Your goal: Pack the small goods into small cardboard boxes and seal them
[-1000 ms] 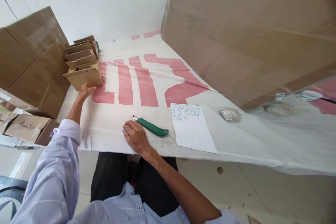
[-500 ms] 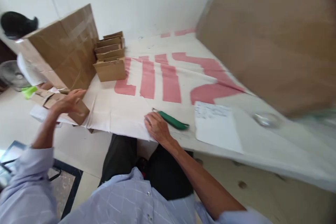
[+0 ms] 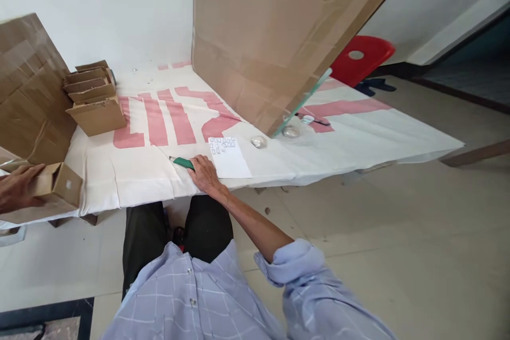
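My left hand is at the left edge of the view, its fingers spread across a small cardboard box and gripping it. This box lies at the table's front edge. Near the middle of that edge, my right hand closes over the right end of a green utility knife. The knife's thin metal tip points left. Just right of this hand lies a white sheet of paper with small drawn marks along its top.
Several small open cardboard boxes stand in a row beside a large taped carton. A big cardboard panel stands upright on the cloth-covered table. Two shiny round objects, one a clear roundish thing, lie near its base. Behind is a red chair.
The view has swung to the right. My right hand has shifted from the knife's tip end to its other end. My left hand has come down onto the small box.
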`<state>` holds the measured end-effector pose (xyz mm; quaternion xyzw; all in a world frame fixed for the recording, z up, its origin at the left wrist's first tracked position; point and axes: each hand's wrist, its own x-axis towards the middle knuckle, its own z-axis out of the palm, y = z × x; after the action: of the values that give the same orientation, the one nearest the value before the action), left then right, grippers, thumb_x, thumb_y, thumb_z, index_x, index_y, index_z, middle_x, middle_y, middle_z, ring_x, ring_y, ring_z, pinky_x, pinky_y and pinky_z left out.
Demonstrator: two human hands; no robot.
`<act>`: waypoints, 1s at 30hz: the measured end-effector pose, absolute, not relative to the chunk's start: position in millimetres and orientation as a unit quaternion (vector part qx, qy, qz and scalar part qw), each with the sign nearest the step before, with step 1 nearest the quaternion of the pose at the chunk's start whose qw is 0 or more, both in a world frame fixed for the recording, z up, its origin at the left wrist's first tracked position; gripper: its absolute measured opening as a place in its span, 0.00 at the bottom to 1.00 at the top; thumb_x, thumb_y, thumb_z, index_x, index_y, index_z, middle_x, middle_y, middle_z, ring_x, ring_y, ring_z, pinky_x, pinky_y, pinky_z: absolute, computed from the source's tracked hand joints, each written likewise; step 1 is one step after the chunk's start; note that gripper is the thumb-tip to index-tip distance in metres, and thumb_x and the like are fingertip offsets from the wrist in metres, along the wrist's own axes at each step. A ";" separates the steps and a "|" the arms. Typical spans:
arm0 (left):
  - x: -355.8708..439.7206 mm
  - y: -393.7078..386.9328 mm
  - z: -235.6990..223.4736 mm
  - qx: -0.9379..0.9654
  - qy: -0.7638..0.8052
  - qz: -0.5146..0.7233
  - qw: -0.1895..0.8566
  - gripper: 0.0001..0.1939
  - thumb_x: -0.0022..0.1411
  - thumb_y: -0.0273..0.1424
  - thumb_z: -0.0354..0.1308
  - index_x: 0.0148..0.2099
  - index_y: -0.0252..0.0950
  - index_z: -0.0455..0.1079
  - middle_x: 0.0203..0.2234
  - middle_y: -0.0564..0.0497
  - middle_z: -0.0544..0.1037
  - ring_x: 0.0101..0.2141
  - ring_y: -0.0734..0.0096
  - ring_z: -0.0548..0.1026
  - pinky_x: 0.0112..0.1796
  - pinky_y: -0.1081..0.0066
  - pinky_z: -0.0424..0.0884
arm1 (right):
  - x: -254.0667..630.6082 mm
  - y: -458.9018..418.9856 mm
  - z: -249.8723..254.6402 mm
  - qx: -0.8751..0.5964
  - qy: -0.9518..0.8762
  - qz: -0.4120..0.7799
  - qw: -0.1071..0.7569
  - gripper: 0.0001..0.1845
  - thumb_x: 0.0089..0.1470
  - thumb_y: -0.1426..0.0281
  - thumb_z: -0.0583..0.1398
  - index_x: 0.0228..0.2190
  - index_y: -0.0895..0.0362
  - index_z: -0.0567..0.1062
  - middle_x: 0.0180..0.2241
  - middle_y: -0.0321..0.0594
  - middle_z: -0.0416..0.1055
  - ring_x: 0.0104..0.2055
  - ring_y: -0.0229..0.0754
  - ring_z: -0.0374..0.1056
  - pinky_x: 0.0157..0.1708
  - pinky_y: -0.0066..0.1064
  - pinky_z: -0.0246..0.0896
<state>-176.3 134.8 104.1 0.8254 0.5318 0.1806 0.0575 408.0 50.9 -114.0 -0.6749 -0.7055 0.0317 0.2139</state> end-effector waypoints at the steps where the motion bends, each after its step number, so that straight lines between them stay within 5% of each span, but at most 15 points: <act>1: -162.8 129.3 103.4 0.820 0.552 0.153 0.023 0.40 0.31 0.54 0.77 0.50 0.49 0.79 0.44 0.41 0.82 0.56 0.20 0.79 0.53 0.31 0.79 | 407.8 51.4 -114.9 -0.677 -0.705 0.034 0.209 0.13 0.71 0.70 0.61 0.54 0.57 0.79 0.56 0.56 0.76 0.57 0.59 0.66 0.56 0.47 0.65; 6: -68.0 96.1 86.5 0.842 0.534 0.073 -0.028 0.44 0.50 0.55 0.69 0.66 0.42 0.75 0.63 0.33 0.79 0.62 0.25 0.78 0.61 0.35 0.70 | 402.2 56.4 -115.9 -0.694 -0.693 0.037 0.191 0.13 0.71 0.71 0.60 0.54 0.58 0.78 0.56 0.55 0.75 0.57 0.58 0.66 0.56 0.45 0.63; 10: 20.9 77.3 67.0 0.858 0.506 0.085 -0.018 0.45 0.55 0.55 0.72 0.70 0.42 0.70 0.63 0.35 0.79 0.63 0.33 0.75 0.63 0.42 0.67 | 402.9 58.3 -120.9 -0.688 -0.696 0.028 0.202 0.12 0.71 0.70 0.59 0.52 0.57 0.78 0.53 0.54 0.76 0.55 0.57 0.66 0.55 0.45 0.63; 14: 78.8 70.7 54.9 0.860 0.491 0.131 0.038 0.45 0.53 0.54 0.78 0.67 0.40 0.72 0.60 0.33 0.80 0.62 0.29 0.75 0.64 0.40 0.65 | 407.8 56.8 -129.5 -0.673 -0.702 0.017 0.233 0.12 0.69 0.70 0.58 0.50 0.56 0.79 0.50 0.53 0.76 0.53 0.57 0.66 0.53 0.46 0.65; 20: 33.7 59.2 48.2 0.782 0.527 0.315 0.103 0.46 0.58 0.55 0.77 0.72 0.44 0.69 0.70 0.38 0.75 0.71 0.31 0.70 0.71 0.35 0.62 | 409.2 50.7 -131.9 -0.652 -0.695 -0.001 0.303 0.17 0.66 0.70 0.59 0.54 0.57 0.79 0.50 0.55 0.76 0.53 0.60 0.67 0.56 0.51 0.69; 25: -13.1 40.5 23.6 0.662 0.590 0.385 0.258 0.45 0.51 0.59 0.78 0.63 0.41 0.71 0.66 0.36 0.79 0.69 0.32 0.74 0.66 0.38 0.74 | 387.5 51.0 -108.9 -0.589 -0.688 0.069 0.418 0.18 0.70 0.64 0.58 0.54 0.55 0.81 0.52 0.55 0.79 0.56 0.60 0.73 0.59 0.55 0.74; 30: -9.0 35.8 -0.1 0.600 0.530 0.473 0.368 0.39 0.48 0.55 0.80 0.53 0.42 0.69 0.67 0.37 0.78 0.71 0.35 0.74 0.62 0.43 0.77 | 352.2 45.1 -73.5 -0.490 -0.683 0.207 0.500 0.24 0.75 0.51 0.56 0.56 0.53 0.81 0.53 0.51 0.81 0.55 0.55 0.78 0.53 0.48 0.79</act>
<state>-9.0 35.8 -0.1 0.5999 0.5305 0.4729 0.3676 352.2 45.1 -73.5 -0.4898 -0.6834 0.2070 0.5002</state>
